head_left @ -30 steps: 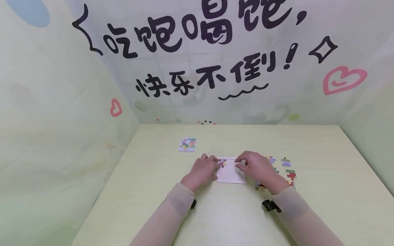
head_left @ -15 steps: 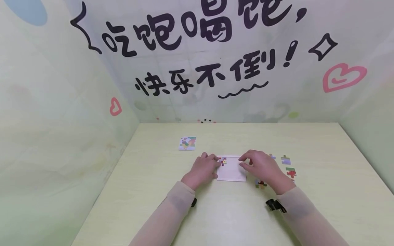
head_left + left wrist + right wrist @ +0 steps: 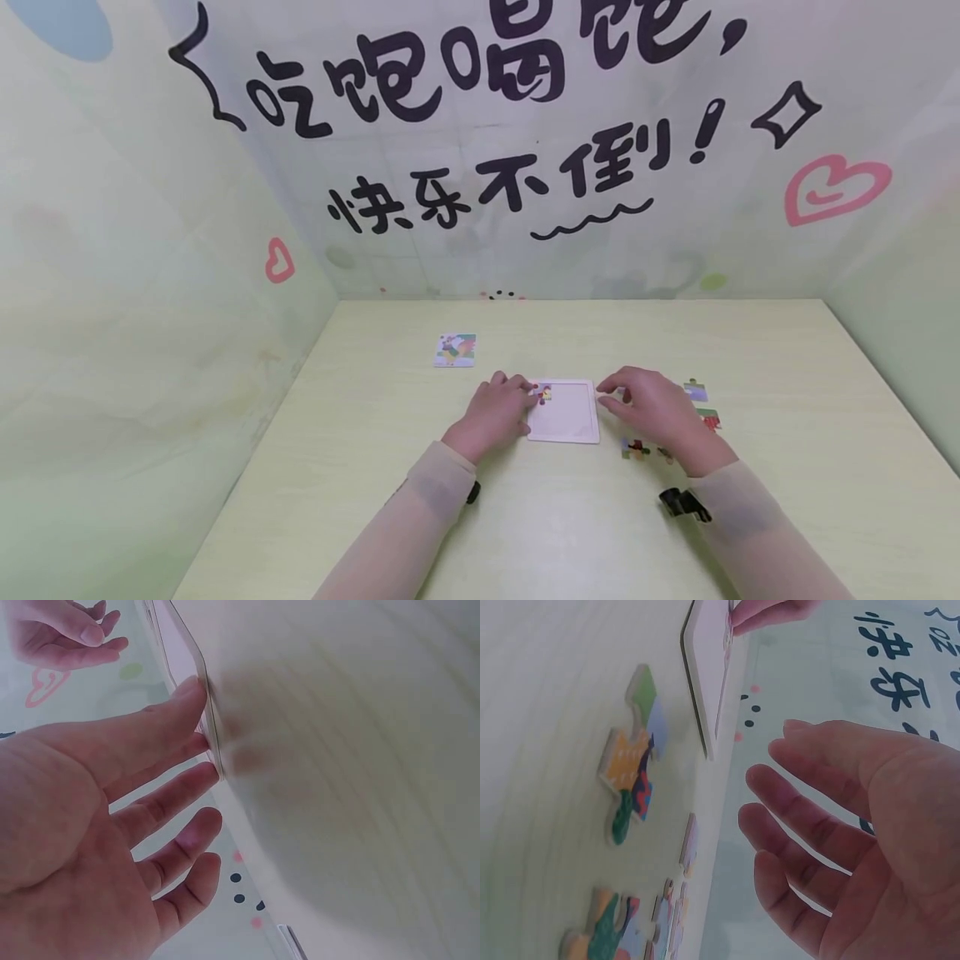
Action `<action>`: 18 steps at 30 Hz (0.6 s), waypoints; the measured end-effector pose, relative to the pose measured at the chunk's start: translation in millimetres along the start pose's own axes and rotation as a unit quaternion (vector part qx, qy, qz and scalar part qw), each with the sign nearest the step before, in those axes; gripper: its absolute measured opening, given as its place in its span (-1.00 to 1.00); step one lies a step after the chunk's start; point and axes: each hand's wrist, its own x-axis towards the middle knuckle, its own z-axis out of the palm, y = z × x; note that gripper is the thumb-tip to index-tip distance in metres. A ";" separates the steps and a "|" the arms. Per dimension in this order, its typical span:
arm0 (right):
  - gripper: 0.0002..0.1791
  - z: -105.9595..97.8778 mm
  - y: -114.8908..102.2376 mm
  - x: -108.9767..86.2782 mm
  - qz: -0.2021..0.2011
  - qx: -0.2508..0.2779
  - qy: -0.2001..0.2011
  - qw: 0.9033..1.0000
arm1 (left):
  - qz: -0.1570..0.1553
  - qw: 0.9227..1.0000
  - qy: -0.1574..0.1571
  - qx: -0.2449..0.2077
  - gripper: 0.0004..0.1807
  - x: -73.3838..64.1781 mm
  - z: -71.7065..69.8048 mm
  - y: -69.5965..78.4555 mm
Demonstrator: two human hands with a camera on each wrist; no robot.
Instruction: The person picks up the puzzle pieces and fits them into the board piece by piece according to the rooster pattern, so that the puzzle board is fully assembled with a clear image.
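Note:
A white square puzzle tray (image 3: 576,417) lies flat on the table. One small colourful jigsaw piece (image 3: 544,393) sits in its far left corner. My left hand (image 3: 495,419) rests at the tray's left edge; in the left wrist view its thumb and fingertips touch the rim, fingers fairly straight. One fingertip reaches over to the corner piece. Just right of the tray hovers my right hand (image 3: 656,410), its fingers loosely bent with nothing between them. Below that hand, a jigsaw piece (image 3: 624,763) with orange, green and blue shows in the right wrist view; other pieces are partly hidden by the hand.
Several loose pieces lie to the right, among them a purple piece (image 3: 695,389) and a red and green piece (image 3: 708,419). A small picture card (image 3: 455,350) lies at the back left. A printed backdrop (image 3: 465,150) stands behind the table.
My right hand has drawn back to the right, from over the tray to beside it, uncovering the tray's right side. My left hand has stayed at the left edge.

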 end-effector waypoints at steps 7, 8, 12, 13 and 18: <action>-0.78 -4.5 11.2 -3.8 -0.003 -0.001 0.012 1.000 | 0.000 1.000 0.002 0.000 -0.40 0.6 0.5 -0.2; -0.78 -5.2 12.7 -4.3 -0.002 -0.002 0.013 1.000 | -0.001 1.000 0.002 0.000 -0.39 0.7 0.6 -0.3; -0.78 -8.4 16.8 -7.1 0.008 -0.005 0.013 1.000 | -0.006 1.000 0.002 -0.008 -0.38 0.2 0.7 0.0; -0.78 -8.9 17.5 -7.8 0.012 -0.005 0.013 1.000 | -0.006 1.000 0.002 -0.007 -0.38 0.2 0.7 0.0; -0.77 -10.9 20.6 -10.6 0.029 -0.002 0.007 1.000 | -0.006 1.000 0.003 -0.015 -0.38 0.0 0.1 -0.1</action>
